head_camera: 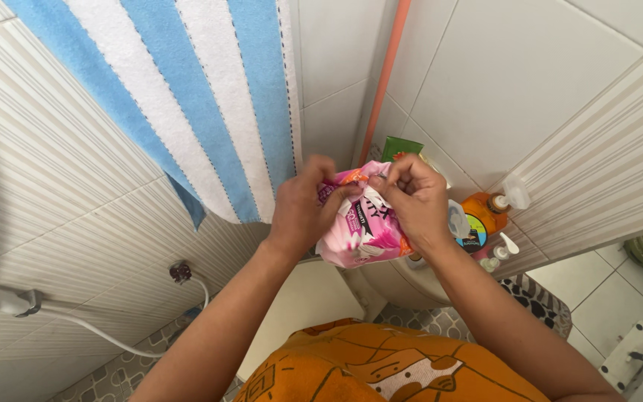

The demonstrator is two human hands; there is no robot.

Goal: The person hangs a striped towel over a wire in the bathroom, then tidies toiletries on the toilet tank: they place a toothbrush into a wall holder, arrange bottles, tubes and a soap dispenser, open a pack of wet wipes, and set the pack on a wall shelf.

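Observation:
A pink plastic packet (362,231) with white flower print is held up in front of me over a white toilet tank (392,281). My left hand (303,205) grips the packet's top left corner. My right hand (414,197) pinches the top right edge, fingers curled on the plastic. Both hands pull at the packet's top, which looks crumpled and partly torn between them.
A blue and white striped towel (187,97) hangs on the tiled wall at left. An orange pump bottle (481,216), a small white pump bottle (500,253) and a green box (400,149) stand behind the packet. A white hose (76,324) runs along the left wall.

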